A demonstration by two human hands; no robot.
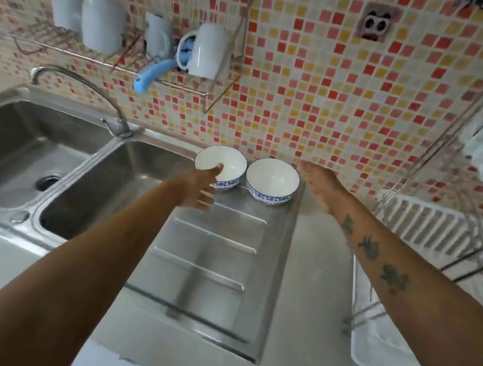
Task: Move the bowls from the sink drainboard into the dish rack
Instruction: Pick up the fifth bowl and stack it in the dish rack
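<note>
Two white bowls with blue patterned outsides stand side by side at the far end of the steel drainboard, against the tiled wall. My left hand is at the near rim of the left bowl, thumb over the rim and fingers under its side. The right bowl stands untouched. My right hand hovers just right of it, fingers spread, holding nothing. The dish rack, white with a wire frame, stands on the counter at the right.
A double steel sink with a curved tap lies left of the drainboard. A wall-mounted wire shelf holds white cups and a blue-handled tool. A white drip tray sits under the dish rack.
</note>
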